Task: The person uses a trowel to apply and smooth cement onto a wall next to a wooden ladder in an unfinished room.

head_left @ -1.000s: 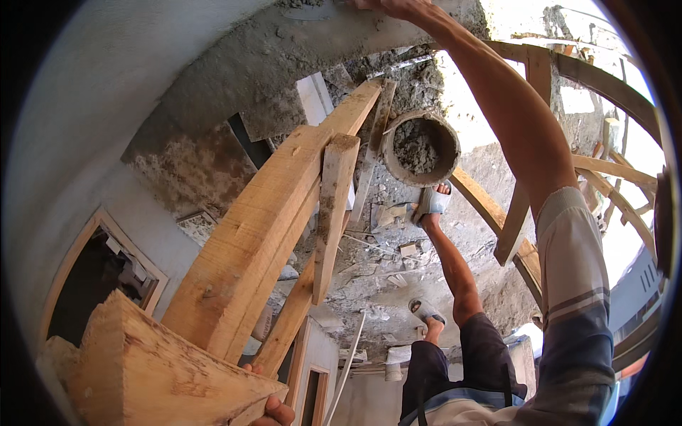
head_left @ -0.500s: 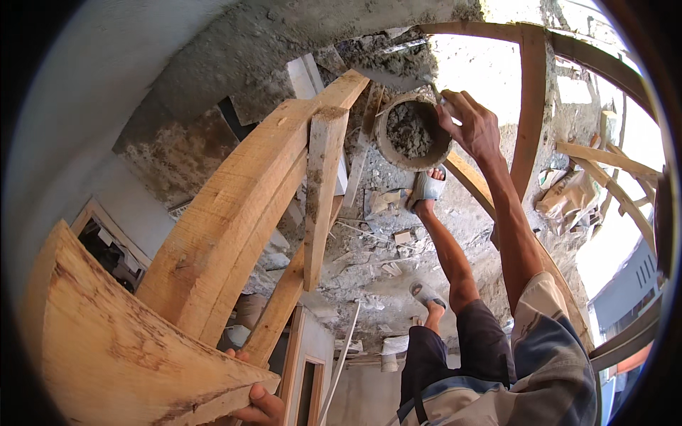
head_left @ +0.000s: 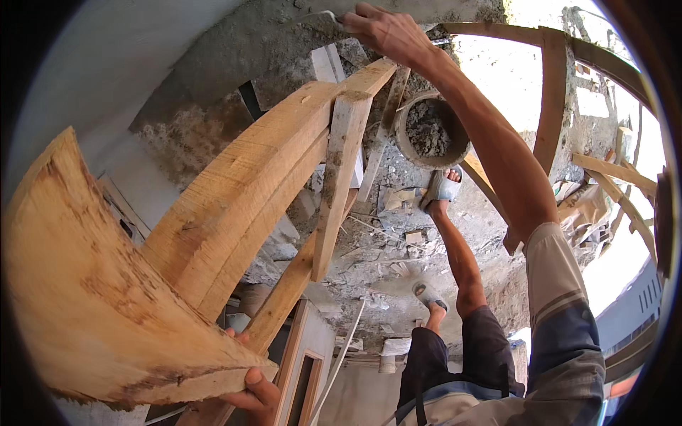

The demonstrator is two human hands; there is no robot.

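My left hand grips the lower end of a broad wooden board with bark-marked edges, thumb on the near side and fingertips showing on the other. My right hand is closed round the handle of a trowel, up against the grey plastered wall. The trowel's blade is blurred and hard to separate from the wall. Below my right forearm is a round bucket with grey mortar in it.
A thick timber beam with a short upright post crosses the middle. Rubble lies on the floor far below. A timber frame stands at the right, near a crumpled sack. My sandalled feet show beneath.
My right hand has swung the trowel up and left from beside the bucket to the wall. The board in my left hand has tilted, its far end rising.
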